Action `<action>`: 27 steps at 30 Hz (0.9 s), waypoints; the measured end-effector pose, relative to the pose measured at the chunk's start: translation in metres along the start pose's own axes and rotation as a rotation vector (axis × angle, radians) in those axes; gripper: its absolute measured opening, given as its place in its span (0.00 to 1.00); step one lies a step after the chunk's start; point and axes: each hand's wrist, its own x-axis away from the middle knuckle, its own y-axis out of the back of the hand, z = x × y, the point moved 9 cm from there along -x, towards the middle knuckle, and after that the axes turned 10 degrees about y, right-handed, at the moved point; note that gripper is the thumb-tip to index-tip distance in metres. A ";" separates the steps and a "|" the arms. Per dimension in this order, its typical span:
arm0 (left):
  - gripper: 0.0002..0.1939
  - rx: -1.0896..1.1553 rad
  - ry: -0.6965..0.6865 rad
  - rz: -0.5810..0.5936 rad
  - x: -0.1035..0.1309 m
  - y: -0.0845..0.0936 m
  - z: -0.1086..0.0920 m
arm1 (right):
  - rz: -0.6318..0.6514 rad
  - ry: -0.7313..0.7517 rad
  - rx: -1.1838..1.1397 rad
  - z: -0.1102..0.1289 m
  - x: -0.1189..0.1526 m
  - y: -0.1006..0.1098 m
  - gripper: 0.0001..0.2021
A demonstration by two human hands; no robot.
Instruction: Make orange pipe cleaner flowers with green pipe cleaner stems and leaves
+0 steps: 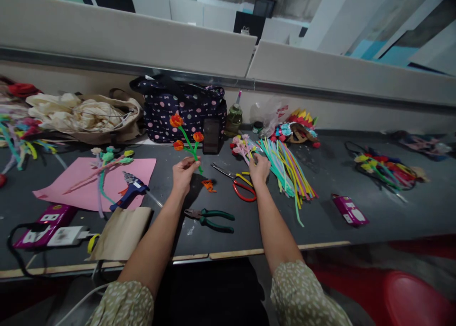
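Observation:
My left hand (183, 175) is closed in a pinch round the green stem of a pipe-cleaner flower (188, 143). It stands upright with three orange blossoms on branching green stems. My right hand (260, 168) reaches to the pink pipe-cleaner flowers (244, 147), beside a bundle of loose pipe cleaners (285, 167) in mint, yellow and pink. Its fingers are curled together, and what they grip is hidden. Between my hands lie scissors (243, 189) with red handles and a small orange pipe-cleaner piece (208, 186). Green-handled pliers (213, 218) rest nearer to me.
At left, a blue glue gun (132, 189) and more pipe-cleaner flowers (109, 162) lie on pink paper (83, 174). A purple power strip (46, 226) is near the edge. Behind stand a patterned bag (181, 103), a phone (211, 136) and a bottle (234, 119). A purple box (349, 209) lies right.

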 end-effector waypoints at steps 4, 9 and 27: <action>0.12 -0.001 0.070 -0.016 0.002 0.001 0.002 | 0.014 0.124 -0.271 0.052 0.002 0.016 0.14; 0.12 0.043 0.094 0.037 0.004 -0.003 0.003 | 0.356 0.249 -0.622 0.127 0.035 -0.004 0.12; 0.14 -0.067 0.034 0.070 0.012 -0.017 -0.001 | 0.271 0.367 -0.498 0.154 0.088 -0.027 0.08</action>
